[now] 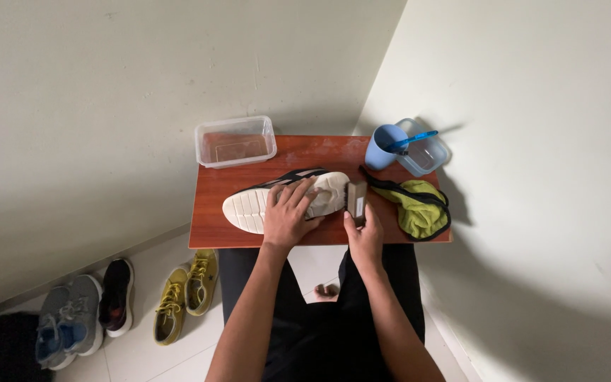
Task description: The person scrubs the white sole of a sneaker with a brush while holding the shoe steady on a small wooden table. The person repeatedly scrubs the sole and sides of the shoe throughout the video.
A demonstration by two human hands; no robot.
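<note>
A home corner: pale walls (107, 92), tiled floor (150, 354), shoes (118, 304) lined along the wall, small wooden table (210, 212).

tub (235, 141) and cup (385, 146) behind, front edge free
</note>
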